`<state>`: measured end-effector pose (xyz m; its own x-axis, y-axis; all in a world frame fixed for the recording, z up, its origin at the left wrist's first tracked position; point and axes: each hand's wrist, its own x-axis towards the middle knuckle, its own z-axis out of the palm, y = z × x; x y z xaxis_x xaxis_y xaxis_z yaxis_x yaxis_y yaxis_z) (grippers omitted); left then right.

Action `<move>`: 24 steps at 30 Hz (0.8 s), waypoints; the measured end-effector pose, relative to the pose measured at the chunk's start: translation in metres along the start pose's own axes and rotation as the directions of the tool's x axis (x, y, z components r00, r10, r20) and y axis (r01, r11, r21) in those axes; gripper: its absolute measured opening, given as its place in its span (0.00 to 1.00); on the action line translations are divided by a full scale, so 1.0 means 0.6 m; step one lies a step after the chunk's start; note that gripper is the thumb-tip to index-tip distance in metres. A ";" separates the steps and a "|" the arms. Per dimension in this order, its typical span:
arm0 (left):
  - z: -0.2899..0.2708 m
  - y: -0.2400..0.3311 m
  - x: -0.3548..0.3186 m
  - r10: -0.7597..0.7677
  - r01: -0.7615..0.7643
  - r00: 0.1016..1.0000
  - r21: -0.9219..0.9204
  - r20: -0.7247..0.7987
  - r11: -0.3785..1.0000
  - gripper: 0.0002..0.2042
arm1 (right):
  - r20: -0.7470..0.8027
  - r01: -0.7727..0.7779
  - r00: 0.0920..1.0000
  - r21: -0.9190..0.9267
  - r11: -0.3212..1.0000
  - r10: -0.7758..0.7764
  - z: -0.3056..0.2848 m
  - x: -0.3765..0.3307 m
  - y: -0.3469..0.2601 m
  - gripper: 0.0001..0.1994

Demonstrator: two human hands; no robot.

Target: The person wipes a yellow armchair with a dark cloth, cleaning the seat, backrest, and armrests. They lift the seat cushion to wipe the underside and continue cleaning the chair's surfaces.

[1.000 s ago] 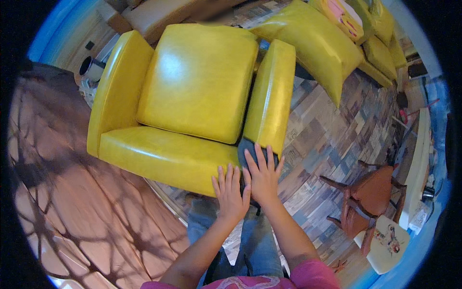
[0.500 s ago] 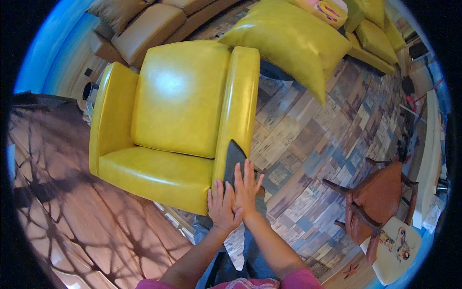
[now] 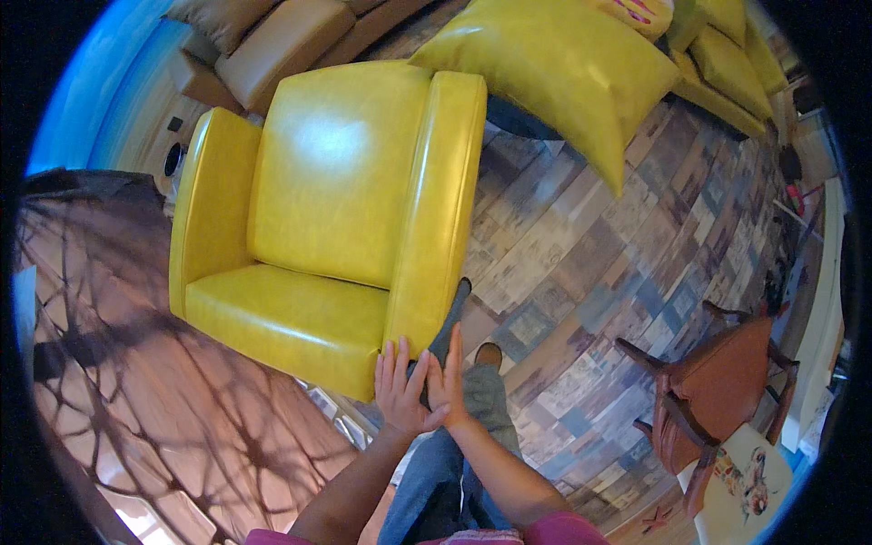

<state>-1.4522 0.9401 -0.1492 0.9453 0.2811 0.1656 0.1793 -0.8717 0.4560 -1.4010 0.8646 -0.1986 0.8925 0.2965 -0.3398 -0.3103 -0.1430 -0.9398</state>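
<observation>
A yellow leather-look armchair (image 3: 336,173) stands in front of me, its seat facing toward me and to the left. My left hand (image 3: 404,400) lies with fingers stretched out on the front end of the right armrest. Beside it, my right hand (image 3: 447,386) is held flat along the armrest's outer side, fingers extended. A dark grey cloth (image 3: 454,311) runs between the right hand and the armrest, its pointed end sticking out past the fingers. How much of the cloth lies under the palms is hidden.
A large yellow cushion (image 3: 554,77) lies behind the chair on the right. A brown wooden-legged chair (image 3: 713,386) stands at right, near a white patterned panel (image 3: 745,486). To the left is a brown table-like surface (image 3: 118,300); a tan sofa (image 3: 282,50) is at the back.
Both hands have moved slightly left and toward me. The cloth has shifted from the armrest's top to its outer edge, and the right hand has turned onto the side. My view has shifted slightly.
</observation>
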 end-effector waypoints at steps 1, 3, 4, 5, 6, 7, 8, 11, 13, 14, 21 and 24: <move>0.002 0.002 0.002 -0.002 0.002 1.000 0.006 0.005 1.000 0.39 | -0.012 0.000 1.000 0.021 1.000 0.000 -0.001 0.008 -0.003 0.36; 0.001 0.011 0.008 -0.008 0.008 1.000 0.033 -0.008 0.999 0.36 | -0.021 -0.001 1.000 0.078 0.997 0.003 -0.003 0.042 -0.012 0.34; 0.002 0.014 0.017 -0.002 0.002 1.000 0.038 -0.008 0.999 0.35 | -0.051 0.072 0.996 0.047 0.996 -0.069 -0.007 0.075 -0.020 0.34; 0.007 0.014 0.018 -0.003 0.003 1.000 0.042 -0.010 0.999 0.34 | -0.073 0.142 0.987 0.008 0.990 -0.141 -0.008 0.105 -0.021 0.33; 0.007 0.017 0.019 -0.009 0.009 1.000 0.050 -0.009 0.999 0.33 | -0.087 0.205 0.974 -0.028 0.978 -0.207 -0.010 0.118 -0.023 0.32; 0.006 0.016 0.022 -0.009 0.010 0.999 0.034 -0.046 0.999 0.29 | -0.110 0.198 0.973 -0.057 0.978 -0.203 -0.007 0.117 -0.025 0.31; 0.007 0.015 0.019 -0.014 0.016 0.998 0.028 -0.060 0.999 0.28 | -0.131 0.191 0.971 -0.087 0.978 -0.201 -0.005 0.114 -0.028 0.31; 0.011 0.015 0.020 -0.024 0.026 0.995 0.024 -0.096 0.999 0.25 | -0.111 0.111 0.988 -0.018 0.994 -0.112 -0.004 0.094 -0.013 0.30; 0.011 0.024 0.026 -0.012 0.016 0.995 0.038 -0.100 0.999 0.24 | -0.077 0.153 0.985 0.004 0.988 -0.153 0.005 0.095 0.083 0.33; 0.010 0.020 0.020 -0.013 0.019 0.995 0.059 -0.097 0.998 0.23 | -0.043 0.051 0.998 0.207 0.977 -0.043 0.008 0.079 0.075 0.32; 0.041 0.057 -0.010 -0.146 0.127 0.988 0.295 0.045 0.947 0.17 | 0.040 0.071 0.996 0.110 0.991 -0.076 -0.011 0.119 -0.026 0.32; 0.064 0.085 -0.034 -0.250 0.208 0.968 0.480 0.025 0.852 0.18 | 0.161 0.385 0.915 -0.076 0.920 -0.370 -0.014 0.127 -0.052 0.32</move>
<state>-1.4516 0.8744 -0.1630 0.8769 0.4800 0.0249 0.4801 -0.8772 0.0033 -1.3207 0.8839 -0.1946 0.8786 0.4765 0.0310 0.0833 -0.0891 -0.9925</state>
